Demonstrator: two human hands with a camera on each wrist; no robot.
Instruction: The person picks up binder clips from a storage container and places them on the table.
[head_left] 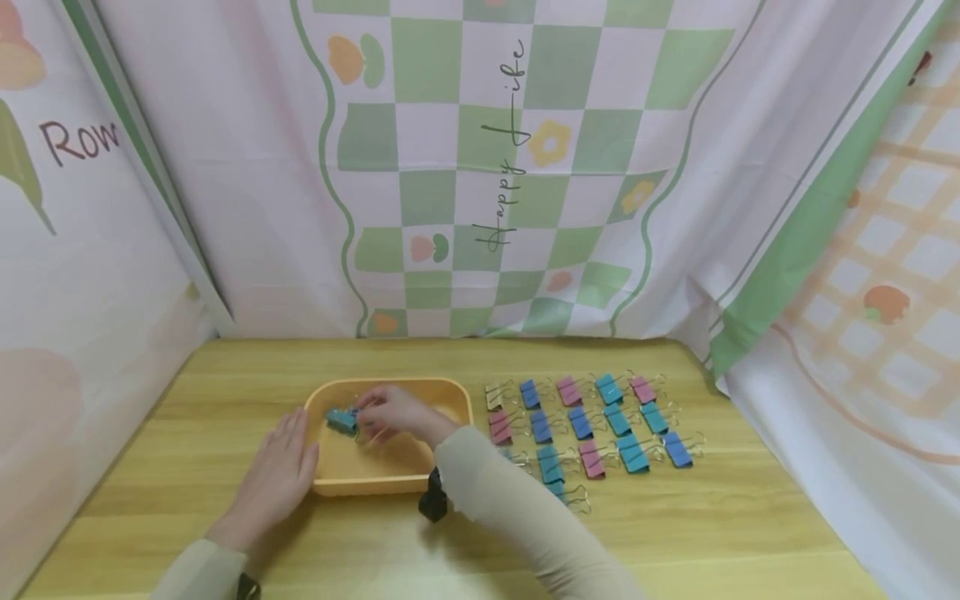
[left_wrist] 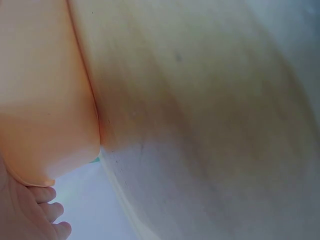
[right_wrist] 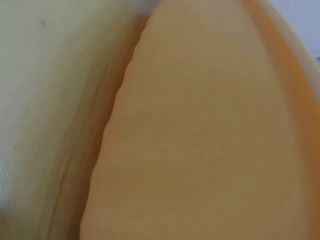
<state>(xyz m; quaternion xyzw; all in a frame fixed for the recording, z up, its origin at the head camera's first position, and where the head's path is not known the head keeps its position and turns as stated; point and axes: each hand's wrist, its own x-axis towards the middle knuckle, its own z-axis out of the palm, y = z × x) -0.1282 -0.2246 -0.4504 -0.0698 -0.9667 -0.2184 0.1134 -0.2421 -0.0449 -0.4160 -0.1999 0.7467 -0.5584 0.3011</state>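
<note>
A yellow plastic tray (head_left: 375,483) stands on the table, and its orange-toned wall (left_wrist: 45,100) fills the left of the left wrist view. My left hand (head_left: 279,462) rests against the tray's left side, fingers extended along the rim. Inside the tray lies a teal binder clip (head_left: 342,422), with a bit of blue beside it. Reaching over the tray's right part, my right hand (head_left: 393,412) has its fingers curled, pinching at the blue binder clip (head_left: 354,412), which they partly hide. The right wrist view shows only the tray's outer wall (right_wrist: 200,125) and the table.
Right of the tray, several pink, blue and teal binder clips (head_left: 581,423) lie in rows, one pale yellow clip (head_left: 494,397) among them. My right sleeve (head_left: 517,508) covers part of the nearest row. Patterned curtains (head_left: 480,192) hang behind the wooden table (head_left: 750,533).
</note>
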